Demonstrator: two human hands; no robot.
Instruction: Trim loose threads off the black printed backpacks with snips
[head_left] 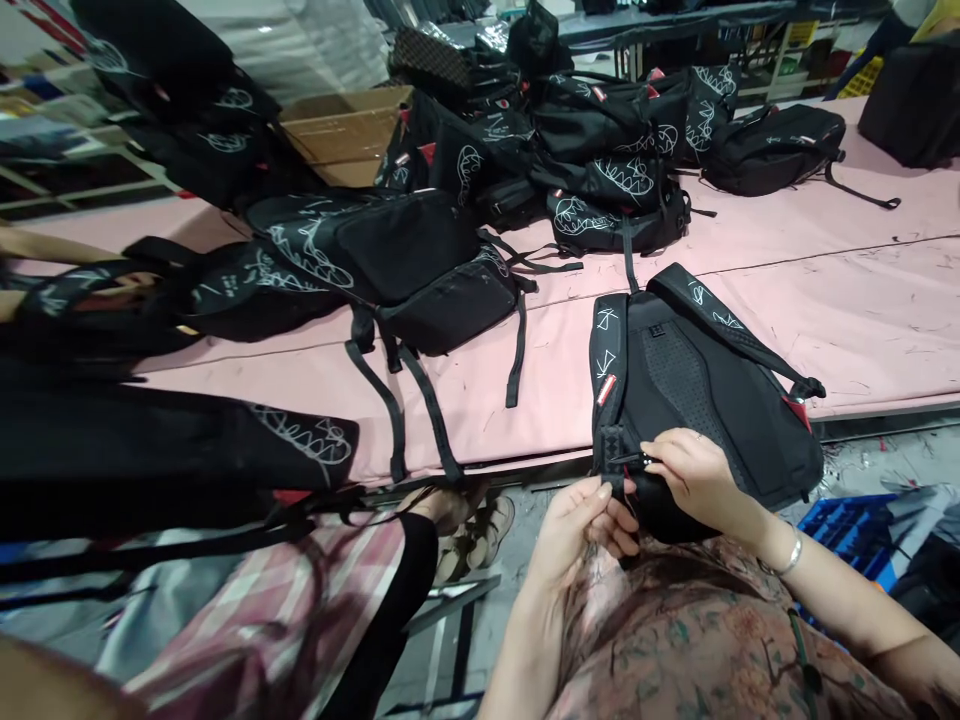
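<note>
A black backpack (694,400) with white scribble prints lies at the table's front edge, its padded back panel facing up. Its shoulder straps spread toward the far side, and its bottom end rests against my lap. My left hand (577,515) pinches the lower end of the left shoulder strap (606,370), near a stitched patch of webbing (613,442). In my right hand (690,470) is a slim dark pointed tool (631,459), held between thumb and fingers. Its tip lies over the webbing; its exact kind is too small to make out.
More black backpacks (405,250) lie on the pink table (487,420), with others piled behind near a cardboard box (345,130). At left, a co-worker in a plaid garment (330,590) stands close; other hands hold a strap. A blue crate (847,530) sits at right.
</note>
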